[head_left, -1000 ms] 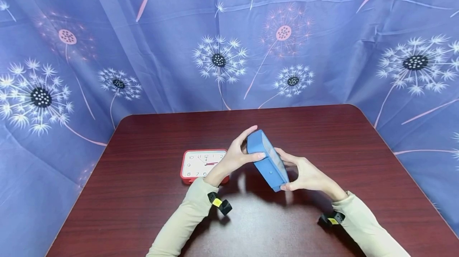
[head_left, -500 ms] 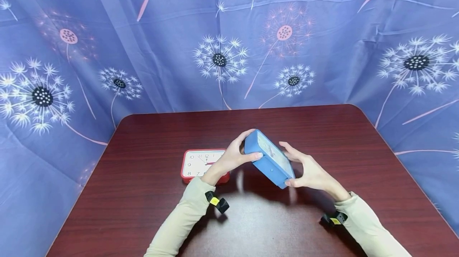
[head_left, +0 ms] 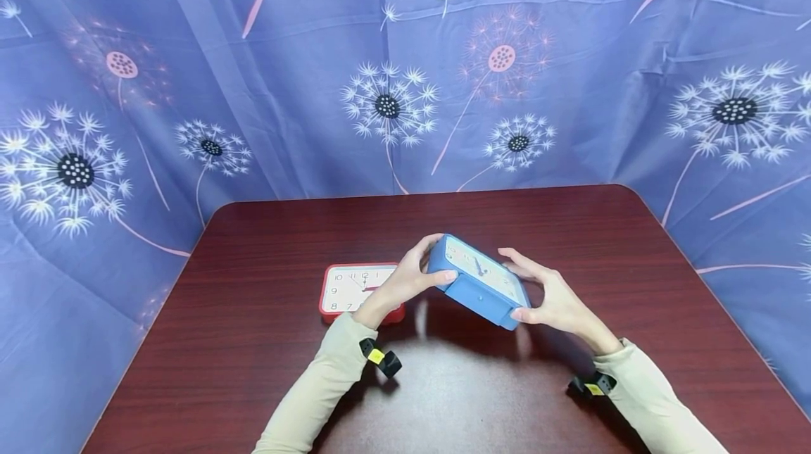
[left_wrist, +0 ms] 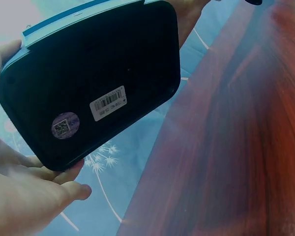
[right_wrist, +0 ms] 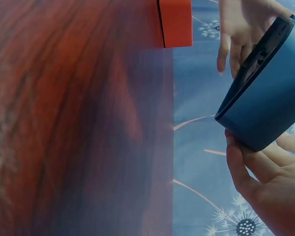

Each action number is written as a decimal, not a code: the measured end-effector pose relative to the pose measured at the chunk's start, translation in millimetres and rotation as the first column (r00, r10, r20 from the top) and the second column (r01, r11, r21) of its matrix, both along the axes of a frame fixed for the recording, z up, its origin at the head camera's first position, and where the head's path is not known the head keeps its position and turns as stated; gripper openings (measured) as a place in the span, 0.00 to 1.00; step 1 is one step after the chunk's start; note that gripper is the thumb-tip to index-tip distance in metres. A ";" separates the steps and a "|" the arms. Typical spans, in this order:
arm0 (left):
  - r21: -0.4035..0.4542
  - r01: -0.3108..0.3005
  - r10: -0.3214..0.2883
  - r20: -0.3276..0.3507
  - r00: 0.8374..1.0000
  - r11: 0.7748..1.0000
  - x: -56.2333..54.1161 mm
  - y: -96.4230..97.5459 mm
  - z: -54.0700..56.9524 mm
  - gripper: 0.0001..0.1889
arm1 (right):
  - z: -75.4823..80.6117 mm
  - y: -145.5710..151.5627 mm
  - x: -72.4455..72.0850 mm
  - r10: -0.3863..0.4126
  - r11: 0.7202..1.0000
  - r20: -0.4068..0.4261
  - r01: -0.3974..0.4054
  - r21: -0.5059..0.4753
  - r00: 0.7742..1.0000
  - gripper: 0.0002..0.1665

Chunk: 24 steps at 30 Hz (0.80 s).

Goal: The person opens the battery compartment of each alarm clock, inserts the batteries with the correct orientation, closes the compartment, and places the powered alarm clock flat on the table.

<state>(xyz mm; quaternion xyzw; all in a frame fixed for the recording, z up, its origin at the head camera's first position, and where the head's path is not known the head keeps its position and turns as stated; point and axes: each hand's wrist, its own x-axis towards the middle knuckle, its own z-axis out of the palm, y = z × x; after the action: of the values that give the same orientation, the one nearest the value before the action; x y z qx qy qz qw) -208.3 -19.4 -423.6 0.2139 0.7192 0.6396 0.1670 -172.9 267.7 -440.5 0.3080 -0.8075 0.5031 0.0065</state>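
A blue desk clock (head_left: 479, 293) with a white face is held above the table, sloping down to the right, its face turned up toward the head camera. My left hand (head_left: 405, 281) grips the left end, thumb on the near side and fingers behind. At the lower right corner, my right hand (head_left: 554, 299) holds it between thumb and fingers. The left wrist view shows the clock's dark back (left_wrist: 123, 54), with a barcode label (left_wrist: 108, 103) and a round sticker (left_wrist: 65, 126). In the right wrist view, the fingers (right_wrist: 258, 164) touch the clock's blue end (right_wrist: 270, 98).
A red clock (head_left: 345, 292) with a white face lies on the dark red wooden table (head_left: 266, 355), partly hidden behind my left hand and wrist. Behind the table hangs a blue curtain (head_left: 291, 74) with dandelion prints. Each wrist wears a black camera (head_left: 381, 359).
The blue clock has turned between my hands: its face shows more fully and its slope is gentler. My left hand has moved slightly left, my right hand slightly right.
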 end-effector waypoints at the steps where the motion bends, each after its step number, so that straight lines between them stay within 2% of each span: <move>1: -0.008 0.001 -0.001 0.003 1.000 1.000 0.2 -0.5 -0.1 0.46 | 1.1 0.0 0.2 0.006 1.000 0.009 -0.006 0.003 1.000 0.56; 9: -0.058 0.051 -0.050 0.020 0.999 0.997 2.1 -2.3 1.6 0.45 | 9.7 3.9 1.1 0.071 0.997 0.084 -0.071 -0.007 0.994 0.53; 13: -0.074 0.092 -0.091 0.011 0.996 0.993 3.0 -2.7 3.8 0.43 | 11.1 6.7 -0.2 0.094 0.996 0.088 -0.092 -0.020 0.992 0.52; 16: -0.069 0.100 -0.101 0.000 0.995 0.993 3.3 -3.2 4.2 0.41 | 10.0 7.9 -1.9 0.101 0.995 0.076 -0.101 -0.009 0.992 0.51; 21: -0.017 0.053 -0.052 0.027 0.998 0.998 3.7 -3.9 2.0 0.38 | 7.7 7.3 -6.0 0.088 0.996 0.033 -0.088 0.007 0.996 0.52; 24: 0.023 -0.002 0.001 0.039 0.999 1.000 4.2 -4.0 0.3 0.37 | 7.7 5.0 -8.4 0.094 0.995 0.046 -0.092 -0.039 0.995 0.52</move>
<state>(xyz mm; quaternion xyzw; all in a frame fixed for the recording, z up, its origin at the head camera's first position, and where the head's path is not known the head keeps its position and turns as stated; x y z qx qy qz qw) -204.1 -23.4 -423.3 0.2027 0.7083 0.6523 0.1781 -181.3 272.6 -432.8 0.3330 -0.7829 0.5246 -0.0303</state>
